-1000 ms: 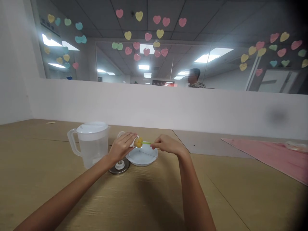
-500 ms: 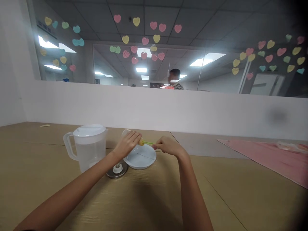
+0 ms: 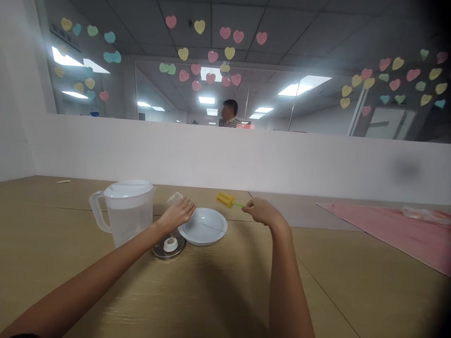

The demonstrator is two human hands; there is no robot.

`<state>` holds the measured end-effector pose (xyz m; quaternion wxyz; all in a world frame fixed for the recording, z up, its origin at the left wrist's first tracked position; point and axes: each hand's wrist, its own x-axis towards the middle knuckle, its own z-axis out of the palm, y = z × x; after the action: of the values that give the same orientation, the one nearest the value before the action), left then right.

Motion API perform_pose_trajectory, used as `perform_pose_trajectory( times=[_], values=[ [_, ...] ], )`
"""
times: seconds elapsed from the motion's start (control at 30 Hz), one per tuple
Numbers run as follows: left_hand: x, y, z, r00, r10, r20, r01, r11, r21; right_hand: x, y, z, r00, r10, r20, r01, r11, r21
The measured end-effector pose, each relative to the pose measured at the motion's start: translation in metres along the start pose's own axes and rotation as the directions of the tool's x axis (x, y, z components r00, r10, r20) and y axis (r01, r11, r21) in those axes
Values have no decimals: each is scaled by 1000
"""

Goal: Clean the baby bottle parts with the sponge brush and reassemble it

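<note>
The left hand (image 3: 176, 215) is curled around a small clear plastic bottle (image 3: 175, 199), fingers closed on it, and the bottle sits tilted with its end pointing to the far side. The right hand (image 3: 262, 211) is almost closed: its fingertips (image 3: 244, 209) pinch the thin green stem of a yellow sponge brush (image 3: 225, 200), whose head sticks out to the left, above the far rim of a round white dish (image 3: 202, 241).

The brush looks very light, with a soft head and a thin, perhaps bendy stem, so the stem end is the good place to hold it. The bottle seems light and smooth, maybe slippery when wet — take it around the body.

Just left of the dish lies a round steel disc (image 3: 164, 253), and beyond it stands a clear jug with white lid (image 3: 128, 220).
</note>
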<state>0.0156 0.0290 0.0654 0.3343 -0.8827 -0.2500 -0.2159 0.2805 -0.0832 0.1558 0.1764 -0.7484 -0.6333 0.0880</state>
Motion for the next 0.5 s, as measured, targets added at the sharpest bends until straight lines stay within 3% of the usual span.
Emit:
perform_pose_trajectory(
  times=[0.07,0.13,0.23,0.37,0.43,0.5],
  values=[
    [-6,2,0,998,-45,-37,43,997,-57,10,1,9,997,54,55,-54,999,-4],
    [-11,4,-3,980,-174,-101,154,971,-182,22,3,22,988,99,120,-96,995,-27],
    [-16,13,-12,904,-403,-141,310,846,-433,39,7,43,976,149,157,-139,988,-70],
    [-25,37,-34,797,-575,-182,356,693,-627,51,13,65,966,185,183,-165,979,-115],
    [-31,54,-42,794,-571,-206,308,671,-675,52,15,73,964,182,193,-159,979,-127],
    [-38,71,-44,844,-479,-241,203,701,-683,52,15,81,969,159,189,-136,982,-132]
  ],
)
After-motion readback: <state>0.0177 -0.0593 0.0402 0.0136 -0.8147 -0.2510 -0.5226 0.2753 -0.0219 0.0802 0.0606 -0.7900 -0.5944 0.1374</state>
